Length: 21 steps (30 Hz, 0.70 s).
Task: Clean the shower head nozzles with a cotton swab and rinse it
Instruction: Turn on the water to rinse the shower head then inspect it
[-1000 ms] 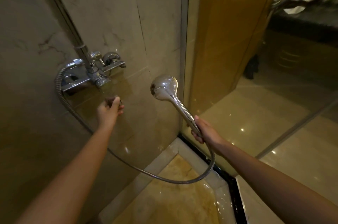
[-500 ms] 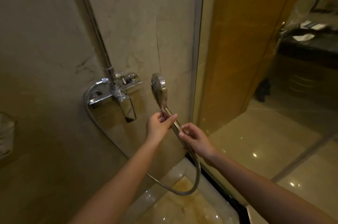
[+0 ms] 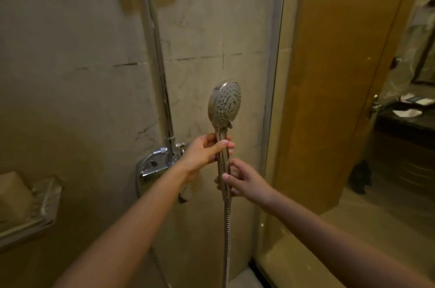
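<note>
My left hand (image 3: 207, 150) has left the tap (image 3: 154, 163) and grips the handle (image 3: 223, 166) above my right hand (image 3: 246, 181), which grips it too. The shower head (image 3: 225, 104) is upright at frame centre, nozzles (image 3: 221, 99) toward me: presented for swabbing.

**Holding on with both hands**

Reaching forward and up with both bare forearms. Gripping the shower handle (image 3: 223, 162) high with the left hand (image 3: 204, 150), thumb across the front, fingers wrapped behind. Pinching it just below with the right hand (image 3: 244, 180), fingers curled loosely.
</note>
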Tool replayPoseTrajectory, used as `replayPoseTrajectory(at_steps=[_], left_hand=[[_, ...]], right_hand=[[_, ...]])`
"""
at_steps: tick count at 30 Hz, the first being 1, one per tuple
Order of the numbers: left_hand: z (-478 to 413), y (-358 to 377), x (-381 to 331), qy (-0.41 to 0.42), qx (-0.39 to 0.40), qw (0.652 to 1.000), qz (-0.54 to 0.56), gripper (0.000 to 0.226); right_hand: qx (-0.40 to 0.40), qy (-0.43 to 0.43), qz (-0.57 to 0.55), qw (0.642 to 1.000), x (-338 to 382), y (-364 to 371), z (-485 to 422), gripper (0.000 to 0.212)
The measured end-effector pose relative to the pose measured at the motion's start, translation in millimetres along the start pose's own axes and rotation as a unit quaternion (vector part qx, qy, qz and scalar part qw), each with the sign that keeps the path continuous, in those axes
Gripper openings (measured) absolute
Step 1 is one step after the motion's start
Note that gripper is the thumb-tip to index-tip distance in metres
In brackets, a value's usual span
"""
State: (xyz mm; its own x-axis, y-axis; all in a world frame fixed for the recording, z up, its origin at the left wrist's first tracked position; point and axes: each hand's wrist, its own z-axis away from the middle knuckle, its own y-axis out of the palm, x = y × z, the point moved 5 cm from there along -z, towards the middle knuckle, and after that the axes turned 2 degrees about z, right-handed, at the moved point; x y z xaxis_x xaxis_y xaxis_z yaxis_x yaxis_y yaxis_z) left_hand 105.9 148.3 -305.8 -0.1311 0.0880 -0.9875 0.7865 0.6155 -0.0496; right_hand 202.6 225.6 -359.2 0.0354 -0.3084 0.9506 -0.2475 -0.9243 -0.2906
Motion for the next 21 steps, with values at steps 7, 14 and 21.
replayPoseTrajectory(at_steps=[7,14,21], left_hand=[[-1.3,-60.1,-57.3,0.092,-0.098,0.953,-0.271,0.028],[17.3,-174.1,-157.4,0.279,-0.321,0.699,-0.575,0.03],[-27.3,-244.8,-233.5,0.217,-0.329,0.516,-0.76,0.059]], right_hand=[[-0.024,-0.051,0.041,0.998,34.8,-4.6,-44.0,0.022],[-0.05,-0.094,0.073,0.992,110.6,-39.3,-101.7,0.025],[-0.071,-0.123,0.075,0.987,222.3,-84.0,-153.3,0.037]])
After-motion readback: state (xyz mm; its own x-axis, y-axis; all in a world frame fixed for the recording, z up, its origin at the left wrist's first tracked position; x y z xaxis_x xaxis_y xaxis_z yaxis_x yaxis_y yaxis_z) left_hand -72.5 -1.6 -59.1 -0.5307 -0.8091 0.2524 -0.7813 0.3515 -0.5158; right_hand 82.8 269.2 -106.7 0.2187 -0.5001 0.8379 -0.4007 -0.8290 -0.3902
